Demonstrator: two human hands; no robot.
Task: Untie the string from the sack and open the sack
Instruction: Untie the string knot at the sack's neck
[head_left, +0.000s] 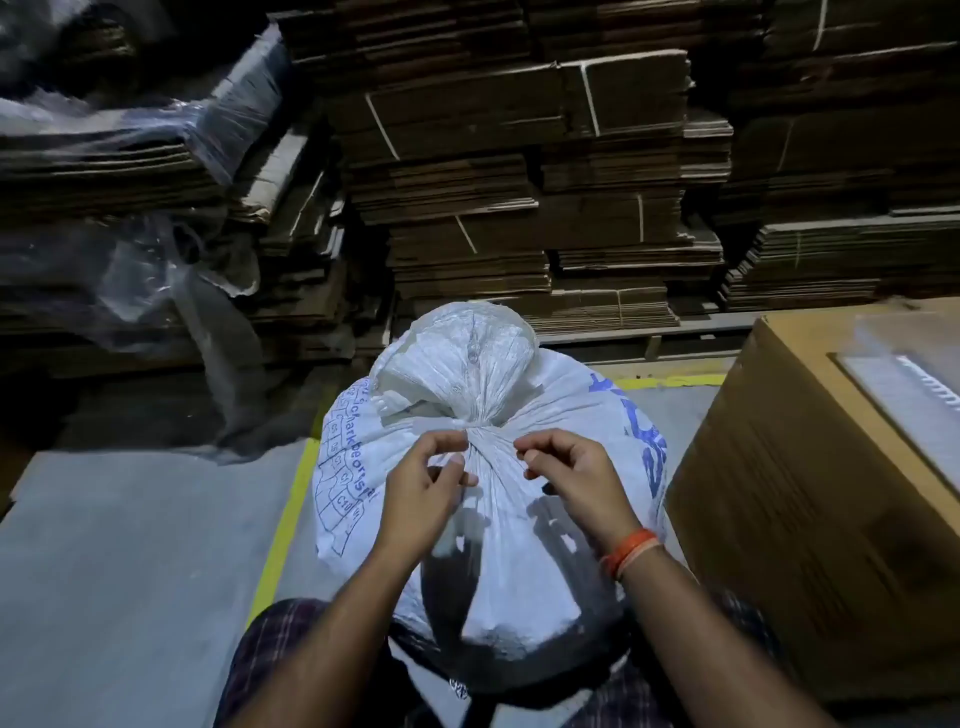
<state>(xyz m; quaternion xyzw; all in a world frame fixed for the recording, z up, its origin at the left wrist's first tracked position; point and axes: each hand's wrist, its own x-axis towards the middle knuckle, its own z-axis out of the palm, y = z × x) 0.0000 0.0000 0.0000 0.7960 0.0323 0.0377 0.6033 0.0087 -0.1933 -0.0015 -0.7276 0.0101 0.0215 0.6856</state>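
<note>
The sack (488, 499), white woven plastic with blue print, stands upright on the grey floor between your knees, and everything else is placed from it. Its top is gathered into a tight neck, with a loose ruff of fabric fanning up beyond the tie. The string (470, 427) is pale and thin, wound around that neck; its knot is too small and blurred to make out clearly. Your left hand (423, 493) sits just left of the neck, fingers curled, thumb and forefinger pinched at the tie, apparently on a strand of string, though the blur leaves that uncertain. Your right hand (571, 478), with an orange band at the wrist, sits just right of the neck, fingertips drawn together close to the tie; whether they actually grip anything cannot be told. A large cardboard box (810, 499) stands to the right of the sack, stacks of flattened cardboard (519, 182) rise behind it, and a yellow floor line (285, 519) runs along its left. To do this step well, find the loose end first, steady the neck with one hand, and pick the knot apart rather than pulling it tighter.
</note>
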